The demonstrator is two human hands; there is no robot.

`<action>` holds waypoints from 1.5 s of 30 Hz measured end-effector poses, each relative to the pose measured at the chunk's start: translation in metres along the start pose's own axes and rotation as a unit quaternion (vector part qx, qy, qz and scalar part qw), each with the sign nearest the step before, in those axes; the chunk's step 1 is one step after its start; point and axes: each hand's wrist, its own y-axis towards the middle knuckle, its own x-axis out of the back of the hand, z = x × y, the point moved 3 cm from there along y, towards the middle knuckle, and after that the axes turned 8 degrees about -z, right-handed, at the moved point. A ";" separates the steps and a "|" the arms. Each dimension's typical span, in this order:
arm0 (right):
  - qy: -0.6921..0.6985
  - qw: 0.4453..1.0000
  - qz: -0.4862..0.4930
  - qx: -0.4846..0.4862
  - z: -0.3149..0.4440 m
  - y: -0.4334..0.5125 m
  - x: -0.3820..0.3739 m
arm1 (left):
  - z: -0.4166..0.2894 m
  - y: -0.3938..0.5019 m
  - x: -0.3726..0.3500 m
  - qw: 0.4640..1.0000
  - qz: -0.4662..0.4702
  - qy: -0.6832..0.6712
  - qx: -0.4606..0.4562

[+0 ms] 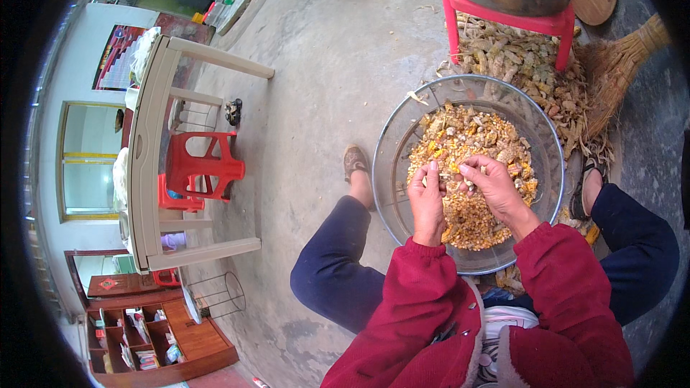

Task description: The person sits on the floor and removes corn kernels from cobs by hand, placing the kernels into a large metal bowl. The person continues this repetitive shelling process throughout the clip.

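Note:
My left hand [428,199] and my right hand [496,186] are close together above a round mesh sieve [389,143]. Between the thumb and fingers of my right hand is a small yellow-and-pale piece of corn cob [457,167]. The fingertips of my left hand pinch a small pale bit, mostly hidden by the thumb. Beneath both hands, a heap of loose corn kernels [474,223] mixed with broken cob pieces [455,118] fills the middle of the sieve. The sieve sits between my feet.
Shelled corn cobs [501,56] are piled beyond the sieve, under a red plastic stool [512,17] bearing a metal basin [517,0]. A straw broom [620,73] leans at the right. Leftward stand a beige table [153,172], a red stool [202,164] and a wooden cabinet [197,328].

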 end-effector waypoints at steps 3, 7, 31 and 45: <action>-0.012 0.999 -0.026 0.014 0.000 0.002 0.002 | -0.005 -0.001 -0.003 0.999 -0.032 -0.013 -0.002; -0.033 0.998 -0.044 0.012 0.007 0.002 0.005 | -0.006 0.002 0.008 0.994 -0.093 -0.044 0.028; -0.078 0.996 0.010 0.043 0.003 0.003 -0.001 | 0.007 -0.012 -0.025 0.982 0.100 -0.080 0.138; -0.073 0.997 -0.024 -0.021 0.001 0.004 0.005 | 0.021 -0.006 -0.022 0.991 0.117 0.021 0.065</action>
